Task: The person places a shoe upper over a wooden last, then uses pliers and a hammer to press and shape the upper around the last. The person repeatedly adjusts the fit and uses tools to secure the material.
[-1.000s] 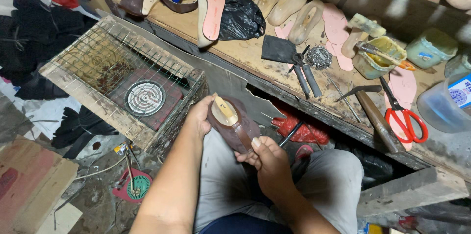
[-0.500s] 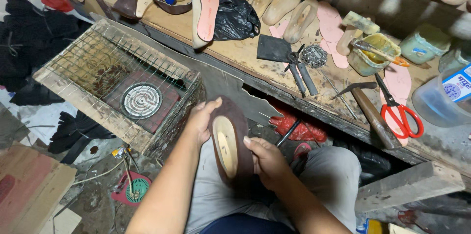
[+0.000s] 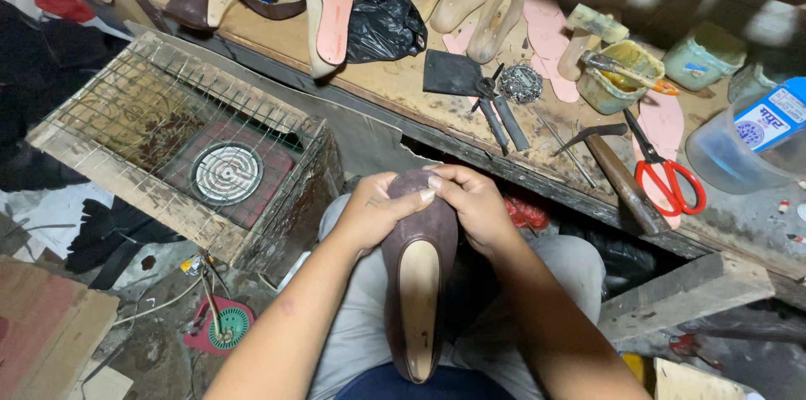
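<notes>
A dark brown shoe upper on a last (image 3: pixel 417 282) lies lengthwise on my lap, its tan sole side up and its toe pointing away from me. My left hand (image 3: pixel 375 211) wraps the toe from the left, thumb pressed on top. My right hand (image 3: pixel 470 203) grips the toe from the right, fingers curled over the brown leather. Both hands meet at the toe end.
A wooden box with a wire grid and a round heater coil (image 3: pixel 225 172) stands at the left. The workbench holds red scissors (image 3: pixel 667 169), a hammer (image 3: pixel 617 173), pliers (image 3: pixel 495 110), a glue pot (image 3: pixel 620 77), wooden lasts (image 3: pixel 495 22), pink insoles (image 3: pixel 332 1) and a black bag (image 3: pixel 382 26).
The shoe turned from crosswise, heel in my right hand, to lengthwise on my lap. Both hands moved up onto its toe.
</notes>
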{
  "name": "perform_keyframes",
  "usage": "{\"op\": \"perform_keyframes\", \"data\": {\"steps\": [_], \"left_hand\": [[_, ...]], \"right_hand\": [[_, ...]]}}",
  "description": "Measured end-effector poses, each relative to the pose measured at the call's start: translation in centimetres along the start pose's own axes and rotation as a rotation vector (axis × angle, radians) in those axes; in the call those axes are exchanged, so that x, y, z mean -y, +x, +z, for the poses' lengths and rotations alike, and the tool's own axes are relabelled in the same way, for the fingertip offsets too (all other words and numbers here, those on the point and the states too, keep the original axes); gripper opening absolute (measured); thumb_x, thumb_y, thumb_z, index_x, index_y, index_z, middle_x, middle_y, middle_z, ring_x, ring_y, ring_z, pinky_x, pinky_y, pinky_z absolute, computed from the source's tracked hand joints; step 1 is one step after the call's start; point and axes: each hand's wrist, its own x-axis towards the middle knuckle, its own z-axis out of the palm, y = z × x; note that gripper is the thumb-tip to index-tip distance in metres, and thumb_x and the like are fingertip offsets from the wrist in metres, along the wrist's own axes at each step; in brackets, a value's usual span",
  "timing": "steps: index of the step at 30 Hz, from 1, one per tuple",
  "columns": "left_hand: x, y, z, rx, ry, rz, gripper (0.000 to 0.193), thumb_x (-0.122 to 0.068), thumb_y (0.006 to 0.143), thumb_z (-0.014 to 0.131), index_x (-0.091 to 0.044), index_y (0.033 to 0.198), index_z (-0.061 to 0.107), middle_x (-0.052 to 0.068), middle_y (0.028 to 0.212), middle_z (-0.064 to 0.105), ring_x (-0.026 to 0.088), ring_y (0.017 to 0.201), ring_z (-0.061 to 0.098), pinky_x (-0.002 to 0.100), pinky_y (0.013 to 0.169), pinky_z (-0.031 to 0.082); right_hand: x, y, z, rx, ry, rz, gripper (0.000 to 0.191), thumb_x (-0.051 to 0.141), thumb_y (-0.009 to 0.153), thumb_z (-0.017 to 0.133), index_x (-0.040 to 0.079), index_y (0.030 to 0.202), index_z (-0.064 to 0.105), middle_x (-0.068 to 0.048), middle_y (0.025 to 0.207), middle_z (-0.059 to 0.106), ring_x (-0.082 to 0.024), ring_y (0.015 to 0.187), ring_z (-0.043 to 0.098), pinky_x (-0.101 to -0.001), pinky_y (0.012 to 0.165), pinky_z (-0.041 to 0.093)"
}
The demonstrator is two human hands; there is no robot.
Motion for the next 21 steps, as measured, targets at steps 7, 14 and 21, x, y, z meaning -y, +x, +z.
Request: {"op": "perform_keyframes", "data": {"steps": [7, 14, 21], "left_hand": [[-0.2, -0.4, -0.2, 0.067, -0.040, -0.018, 0.029, -0.020, 0.087, 0.079, 0.004, 0.101, 0.074, 0.003, 0.091, 0.075, 0.008, 0.077, 0.066, 0.025, 0.069, 0.054], [-0.4, -0.4, -0.2, 0.100, 0.058, 0.059, 0.026, -0.014, 0.082, 0.082, 0.002, 0.099, 0.070, 0.002, 0.088, 0.073, 0.007, 0.077, 0.066, 0.024, 0.070, 0.055], [-3.2, -0.8, 0.9, -0.013, 0.068, 0.090, 0.024, -0.013, 0.080, 0.081, 0.001, 0.096, 0.071, 0.002, 0.084, 0.074, 0.008, 0.073, 0.066, 0.025, 0.064, 0.054]], "right_hand": [[-1.3, 0.1, 0.2, -0.101, -0.222, -0.170, 0.013, 0.011, 0.096, 0.070, -0.002, 0.098, 0.071, -0.003, 0.088, 0.072, -0.008, 0.079, 0.062, -0.0240, 0.073, 0.052], [-0.6, 0.1, 0.6, -0.078, -0.018, -0.100, 0.014, 0.012, 0.098, 0.068, -0.002, 0.095, 0.070, -0.004, 0.087, 0.072, -0.009, 0.078, 0.063, -0.0253, 0.073, 0.052], [2.0, -0.2, 1.5, -0.139, -0.134, -0.290, 0.040, 0.003, 0.090, 0.070, 0.001, 0.127, 0.055, -0.005, 0.110, 0.065, -0.010, 0.096, 0.063, -0.0257, 0.088, 0.053]]}}
